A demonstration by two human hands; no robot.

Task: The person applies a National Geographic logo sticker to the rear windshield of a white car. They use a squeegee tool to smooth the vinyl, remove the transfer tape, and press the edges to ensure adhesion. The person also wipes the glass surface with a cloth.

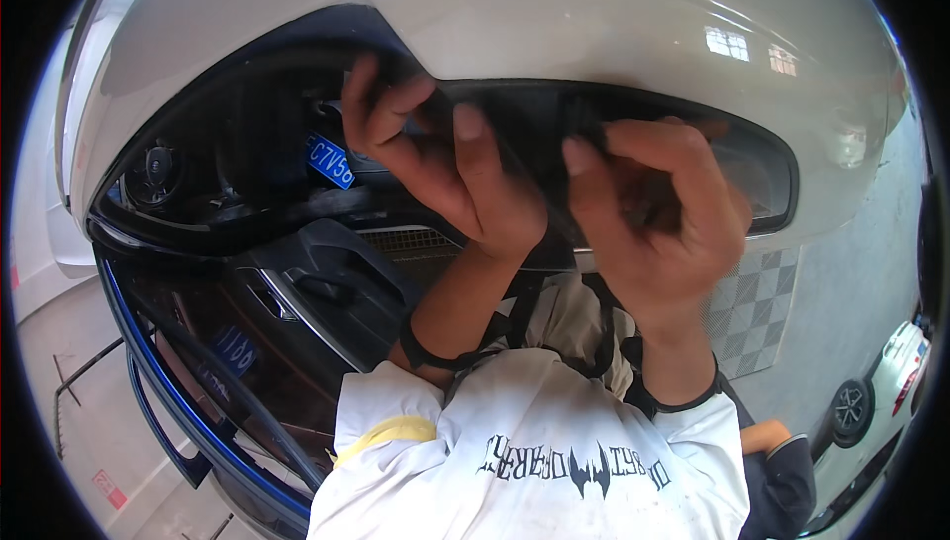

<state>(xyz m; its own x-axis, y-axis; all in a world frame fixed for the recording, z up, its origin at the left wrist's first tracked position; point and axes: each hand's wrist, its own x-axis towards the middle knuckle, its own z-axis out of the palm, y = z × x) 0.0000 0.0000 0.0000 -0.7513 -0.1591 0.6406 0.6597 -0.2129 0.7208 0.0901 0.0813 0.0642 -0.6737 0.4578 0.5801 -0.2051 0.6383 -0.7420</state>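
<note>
Both my hands are raised at the side of a pale car (554, 20), next to its dark window band. My left hand (460, 169) is beside the black pillar, fingers bent and spread, thumb apart from them; no object shows clearly in it. Opposite it, my right hand (668, 203) has thumb and index finger drawn together on a small dark piece (584, 122). That piece is blurred against the black trim, so its kind and full extent cannot be made out. The rear side window (767, 179) lies partly behind the right hand.
An open car door (341, 268) with a dark inner panel stands at the left. The steering wheel (155, 169) shows inside the car. Another person's dark sleeve (787, 490) is at the lower right. Beyond are a grey checkered floor mat (757, 312) and a white car (871, 401).
</note>
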